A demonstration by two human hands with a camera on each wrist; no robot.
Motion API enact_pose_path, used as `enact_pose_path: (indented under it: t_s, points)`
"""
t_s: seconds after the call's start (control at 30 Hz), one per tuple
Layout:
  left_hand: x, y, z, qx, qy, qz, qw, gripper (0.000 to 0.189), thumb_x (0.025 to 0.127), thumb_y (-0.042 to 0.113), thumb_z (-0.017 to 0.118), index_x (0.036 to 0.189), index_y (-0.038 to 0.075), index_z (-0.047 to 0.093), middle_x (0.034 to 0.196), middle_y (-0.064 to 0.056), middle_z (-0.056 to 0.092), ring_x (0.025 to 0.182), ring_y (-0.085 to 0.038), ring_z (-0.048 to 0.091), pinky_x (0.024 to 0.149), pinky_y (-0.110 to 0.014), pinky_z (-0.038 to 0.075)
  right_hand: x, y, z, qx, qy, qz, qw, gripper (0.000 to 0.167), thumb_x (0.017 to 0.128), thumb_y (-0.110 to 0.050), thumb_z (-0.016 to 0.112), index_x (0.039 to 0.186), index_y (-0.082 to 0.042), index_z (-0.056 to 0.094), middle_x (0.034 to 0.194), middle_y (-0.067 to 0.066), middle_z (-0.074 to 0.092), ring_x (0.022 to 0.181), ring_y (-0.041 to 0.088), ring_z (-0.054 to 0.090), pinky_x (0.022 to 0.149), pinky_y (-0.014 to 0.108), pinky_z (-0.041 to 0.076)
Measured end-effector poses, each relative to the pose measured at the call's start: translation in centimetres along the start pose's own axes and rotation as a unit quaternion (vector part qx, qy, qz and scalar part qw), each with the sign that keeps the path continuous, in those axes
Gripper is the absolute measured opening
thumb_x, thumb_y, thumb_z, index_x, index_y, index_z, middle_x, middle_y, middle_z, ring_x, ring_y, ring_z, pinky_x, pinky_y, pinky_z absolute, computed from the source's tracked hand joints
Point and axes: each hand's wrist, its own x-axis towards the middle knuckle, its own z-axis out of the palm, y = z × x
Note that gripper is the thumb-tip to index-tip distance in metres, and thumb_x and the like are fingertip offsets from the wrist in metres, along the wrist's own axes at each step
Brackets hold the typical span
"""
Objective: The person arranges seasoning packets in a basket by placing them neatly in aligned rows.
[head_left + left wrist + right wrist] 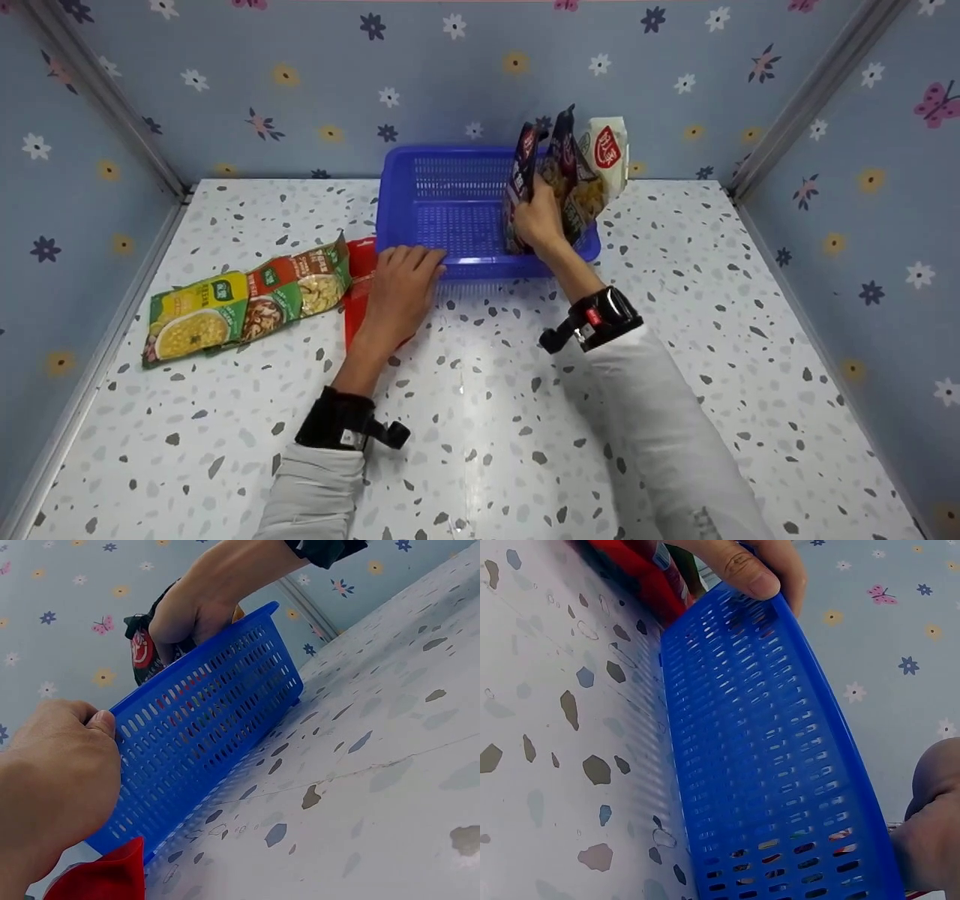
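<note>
**Packets held upright in the blue basket, left hand on its rim**

The speckled tabletop [675, 360] fills the floor of the booth, with flower-print walls [300, 90] on three sides. The blue basket [450, 217] sits at the back centre of the table, near the rear wall, its perforated near wall facing you.

Your right hand [538, 221] reaches into the basket's right end, fingers curled around a bunch of snack packets [566, 176]. The packets stand upright, fanned out, their tops well above the rim; their lower ends are inside the basket. Two are dark, the rightmost is pale with a red logo.

Your left hand [401, 289] lies on the near-left corner of the basket, fingers fairly straight, fingertips over the rim. The left wrist view shows the thumb [101, 722] pressed against the rim's edge; nothing is held in that hand.

Under your left palm a red packet [358, 289] lies flat on the table, touching the basket's left corner. Two green packets [247, 304] lie just left of it, overlapping each other, well apart from the basket.
</note>
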Motion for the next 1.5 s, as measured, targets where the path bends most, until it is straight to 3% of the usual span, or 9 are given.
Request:
enact_pose_path:
  t_s: [0.07, 0.3, 0.43, 0.57, 0.87, 1.03, 1.17, 1.37, 1.5]
  points:
    - [-0.1, 0.0, 0.0, -0.002, 0.001, 0.002, 1.0, 0.034, 0.118, 0.027, 0.061, 0.146, 0.012, 0.072, 0.131, -0.014, 0.078, 0.119, -0.036, 0.066, 0.117, -0.053, 0.048, 0.0, 0.3, 0.1, 0.006, 0.003, 0.006, 1.0, 0.056, 0.107, 0.004, 0.051, 0.161, -0.01, 0.059, 0.152, 0.016, 0.071, 0.136, 0.027, 0.066, 0.121, 0.046, 0.053]
    - [-0.2, -0.1, 0.2, -0.002, 0.007, 0.006, 1.0, 0.033, 0.117, 0.025, 0.062, 0.145, 0.011, 0.072, 0.127, -0.014, 0.077, 0.116, -0.037, 0.065, 0.115, -0.053, 0.048, -0.3, -0.3, 0.0, 0.027, 0.001, 0.04, 0.9988, 0.037, 0.116, -0.016, 0.061, 0.152, -0.01, 0.065, 0.129, 0.02, 0.076, 0.102, 0.026, 0.069, 0.091, 0.04, 0.058]
    - [-0.1, -0.1, 0.1, -0.005, 0.007, 0.007, 0.9999, 0.033, 0.118, 0.025, 0.062, 0.145, 0.011, 0.072, 0.127, -0.014, 0.077, 0.117, -0.037, 0.065, 0.115, -0.053, 0.048, -1.6, -1.9, -0.3, 0.042, -0.007, 0.056, 0.9975, 0.033, 0.116, -0.008, 0.055, 0.147, -0.008, 0.065, 0.123, 0.021, 0.074, 0.09, 0.023, 0.067, 0.078, 0.033, 0.055]
    - [0.0, 0.0, 0.1, -0.006, 0.007, 0.008, 0.9999, 0.033, 0.118, 0.026, 0.061, 0.145, 0.011, 0.073, 0.128, -0.015, 0.078, 0.117, -0.038, 0.065, 0.115, -0.053, 0.048, -2.9, -3.6, -0.3, 0.039, -0.01, 0.05, 0.9979, 0.028, 0.115, -0.001, 0.05, 0.138, 0.0, 0.065, 0.119, 0.022, 0.071, 0.092, 0.026, 0.065, 0.077, 0.031, 0.052]
    - [0.2, 0.0, 0.0, -0.008, 0.005, 0.007, 0.9999, 0.034, 0.119, 0.028, 0.059, 0.144, 0.011, 0.073, 0.13, -0.015, 0.078, 0.12, -0.038, 0.066, 0.116, -0.054, 0.048, -1.0, -1.0, -0.1, 0.059, -0.019, 0.058, 0.9964, 0.028, 0.111, 0.003, 0.048, 0.133, 0.002, 0.066, 0.105, 0.012, 0.065, 0.086, 0.021, 0.058, 0.074, 0.032, 0.049]
    - [0.2, -0.1, 0.0, -0.009, 0.006, 0.008, 0.9999, 0.033, 0.117, 0.026, 0.062, 0.145, 0.011, 0.073, 0.129, -0.015, 0.078, 0.118, -0.038, 0.066, 0.115, -0.054, 0.048, -1.6, -1.9, -0.3, 0.065, -0.018, 0.066, 0.9955, 0.026, 0.113, 0.0, 0.048, 0.132, 0.0, 0.066, 0.1, 0.012, 0.064, 0.075, 0.019, 0.056, 0.066, 0.032, 0.046]
    - [0.1, -0.1, -0.1, -0.008, 0.002, 0.008, 0.9999, 0.035, 0.118, 0.028, 0.06, 0.146, 0.011, 0.071, 0.13, -0.014, 0.077, 0.118, -0.037, 0.065, 0.116, -0.053, 0.048, -3.2, -3.8, -0.5, 0.03, 0.006, 0.063, 0.9975, 0.028, 0.115, -0.008, 0.053, 0.137, 0.003, 0.067, 0.106, 0.011, 0.067, 0.082, 0.02, 0.059, 0.074, 0.032, 0.049]
    - [0.1, -0.2, 0.0, -0.008, 0.004, 0.007, 0.9999, 0.035, 0.117, 0.028, 0.063, 0.146, 0.011, 0.072, 0.131, -0.014, 0.077, 0.119, -0.037, 0.065, 0.116, -0.053, 0.048, -4.0, -5.0, -0.5, 0.017, 0.029, 0.076, 0.9965, 0.047, 0.114, -0.021, 0.065, 0.155, -0.001, 0.061, 0.141, 0.017, 0.072, 0.123, 0.025, 0.069, 0.111, 0.041, 0.058]
    - [0.0, -0.2, 0.0, -0.007, 0.0, 0.004, 1.0, 0.035, 0.118, 0.029, 0.06, 0.147, 0.012, 0.071, 0.131, -0.014, 0.077, 0.12, -0.037, 0.065, 0.116, -0.053, 0.048, -4.1, -5.3, -0.5, -0.001, 0.031, 0.077, 0.9965, 0.053, 0.112, -0.024, 0.068, 0.16, -0.004, 0.057, 0.15, 0.018, 0.07, 0.137, 0.029, 0.067, 0.121, 0.046, 0.055]
